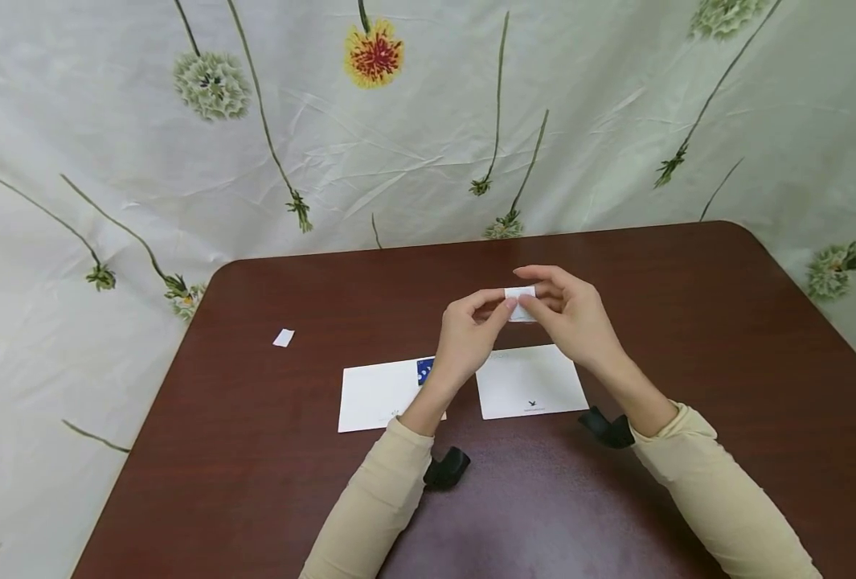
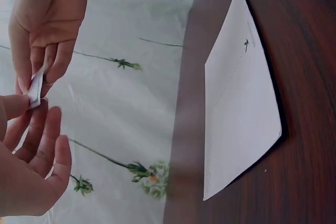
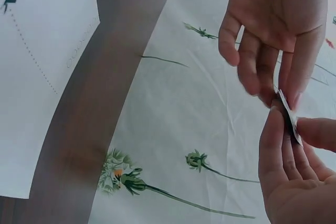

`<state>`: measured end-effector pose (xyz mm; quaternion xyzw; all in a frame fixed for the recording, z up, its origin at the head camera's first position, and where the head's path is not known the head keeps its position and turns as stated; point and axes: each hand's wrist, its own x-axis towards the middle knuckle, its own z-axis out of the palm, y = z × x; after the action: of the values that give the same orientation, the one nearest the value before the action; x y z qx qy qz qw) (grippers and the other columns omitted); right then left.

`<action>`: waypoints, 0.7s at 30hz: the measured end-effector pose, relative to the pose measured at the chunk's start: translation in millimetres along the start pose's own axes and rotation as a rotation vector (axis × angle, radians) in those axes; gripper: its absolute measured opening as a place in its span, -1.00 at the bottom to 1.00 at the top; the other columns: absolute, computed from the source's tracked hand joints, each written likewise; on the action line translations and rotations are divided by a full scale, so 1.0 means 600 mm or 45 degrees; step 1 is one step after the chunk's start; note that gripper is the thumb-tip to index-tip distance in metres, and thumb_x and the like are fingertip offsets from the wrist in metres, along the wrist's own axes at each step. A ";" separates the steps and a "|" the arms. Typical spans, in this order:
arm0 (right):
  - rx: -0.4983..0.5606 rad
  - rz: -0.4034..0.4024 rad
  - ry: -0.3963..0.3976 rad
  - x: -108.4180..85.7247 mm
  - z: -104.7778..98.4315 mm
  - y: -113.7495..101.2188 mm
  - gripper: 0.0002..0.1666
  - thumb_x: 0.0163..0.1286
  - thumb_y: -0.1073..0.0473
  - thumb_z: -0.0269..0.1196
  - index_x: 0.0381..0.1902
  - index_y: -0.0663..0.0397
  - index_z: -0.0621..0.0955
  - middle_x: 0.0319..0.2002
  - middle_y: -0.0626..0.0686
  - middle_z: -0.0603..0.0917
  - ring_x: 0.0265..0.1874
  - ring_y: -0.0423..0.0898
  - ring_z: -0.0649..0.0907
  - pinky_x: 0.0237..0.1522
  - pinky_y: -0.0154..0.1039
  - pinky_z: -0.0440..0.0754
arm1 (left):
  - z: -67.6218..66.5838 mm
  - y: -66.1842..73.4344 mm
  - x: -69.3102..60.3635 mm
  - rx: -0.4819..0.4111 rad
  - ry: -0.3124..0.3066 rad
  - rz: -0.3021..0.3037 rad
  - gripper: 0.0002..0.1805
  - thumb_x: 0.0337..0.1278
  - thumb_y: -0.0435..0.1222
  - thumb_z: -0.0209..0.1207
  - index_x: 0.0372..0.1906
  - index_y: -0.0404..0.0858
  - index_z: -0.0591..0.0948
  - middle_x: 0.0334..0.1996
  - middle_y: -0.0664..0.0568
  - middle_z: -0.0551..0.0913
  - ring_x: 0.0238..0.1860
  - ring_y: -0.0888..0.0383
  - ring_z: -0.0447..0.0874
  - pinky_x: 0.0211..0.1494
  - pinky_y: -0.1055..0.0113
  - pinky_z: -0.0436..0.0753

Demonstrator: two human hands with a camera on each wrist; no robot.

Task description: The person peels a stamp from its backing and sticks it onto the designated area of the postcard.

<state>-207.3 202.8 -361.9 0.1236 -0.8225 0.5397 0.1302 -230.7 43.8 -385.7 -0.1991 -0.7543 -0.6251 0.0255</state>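
Observation:
Both hands hold a small white paper square, raised above the far part of the table. My left hand pinches its left side between thumb and fingers. On its right side, my right hand pinches it with the thumb in front and fingers behind. Seen edge-on in the right wrist view, the paper square looks dark on one face and pale on the other. Below the hands lies a white envelope with a small dark print. Another white envelope bears a blue stamp, partly covered by my left forearm.
A small white paper scrap lies toward the left of the brown table. Behind the table hangs a pale cloth with printed flowers. Dark straps show at the wrists.

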 end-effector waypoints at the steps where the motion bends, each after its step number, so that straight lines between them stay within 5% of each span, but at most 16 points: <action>1: -0.015 -0.014 0.019 0.001 0.002 -0.001 -0.65 0.33 0.42 0.19 0.08 0.23 0.57 -0.36 0.18 0.68 -0.52 -0.17 0.62 -0.52 -0.40 0.43 | 0.000 0.000 0.000 -0.002 0.017 0.006 -0.74 0.26 -0.32 0.18 -0.06 -0.41 0.65 -0.27 -0.12 0.70 -0.27 0.11 0.68 -0.23 0.38 0.61; 11: 0.026 -0.099 0.134 0.011 0.020 -0.004 -0.73 0.40 0.38 0.13 0.03 0.26 0.58 -0.38 0.18 0.70 -0.69 -0.16 0.41 -0.64 -0.38 0.30 | -0.013 0.010 0.000 -0.107 -0.003 0.011 -0.69 0.25 -0.40 0.18 0.06 -0.42 0.59 -0.33 -0.15 0.68 -0.38 0.05 0.70 -0.28 0.33 0.62; 15: 0.025 -0.112 0.141 0.013 0.028 -0.005 -0.74 0.41 0.36 0.13 0.02 0.24 0.59 -0.48 0.12 0.66 -0.70 -0.13 0.39 -0.68 -0.35 0.26 | -0.022 0.015 0.000 -0.131 -0.008 -0.026 -0.65 0.24 -0.38 0.19 0.13 -0.32 0.57 -0.39 -0.09 0.69 -0.44 0.12 0.71 -0.47 0.40 0.47; 21: -0.125 -0.285 0.187 0.013 0.044 -0.001 -0.71 0.29 0.42 0.24 -0.01 0.26 0.61 -0.16 0.15 0.62 -0.35 -0.04 0.60 -0.44 -0.36 0.49 | -0.037 0.017 0.003 -0.140 0.015 -0.042 -0.63 0.23 -0.41 0.17 0.15 -0.27 0.56 -0.39 -0.10 0.71 -0.42 0.11 0.73 -0.26 0.26 0.64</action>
<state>-216.8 177.7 -368.9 0.1683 -0.8172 0.4885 0.2554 -233.6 24.6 -370.8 -0.1840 -0.7217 -0.6672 0.0087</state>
